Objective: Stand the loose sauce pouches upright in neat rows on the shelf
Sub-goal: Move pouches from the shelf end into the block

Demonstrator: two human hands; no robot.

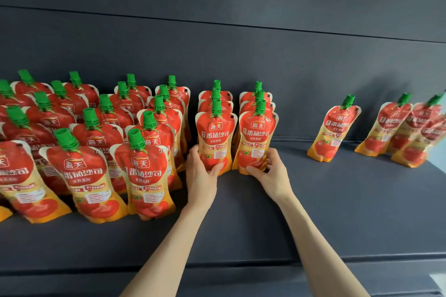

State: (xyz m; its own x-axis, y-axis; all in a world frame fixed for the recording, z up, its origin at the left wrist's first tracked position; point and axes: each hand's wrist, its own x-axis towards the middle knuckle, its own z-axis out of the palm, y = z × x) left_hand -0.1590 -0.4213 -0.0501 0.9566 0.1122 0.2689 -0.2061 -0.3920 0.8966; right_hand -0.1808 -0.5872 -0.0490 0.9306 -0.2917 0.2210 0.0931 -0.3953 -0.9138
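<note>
Red and orange tomato sauce pouches with green caps stand on a dark grey shelf (337, 200). Several rows fill the left side (101, 142). In the middle stand two short rows, each three deep. My left hand (201, 173) grips the base of the front pouch of the left row (215, 135). My right hand (270, 171) grips the base of the front pouch of the right row (257, 135). Both held pouches stand upright on the shelf.
A single pouch (335, 130) stands apart to the right, leaning slightly. A loose cluster of pouches (407, 132) stands at the far right edge. Bare shelf lies between them and in front of my hands. A dark back panel (241, 50) closes the shelf.
</note>
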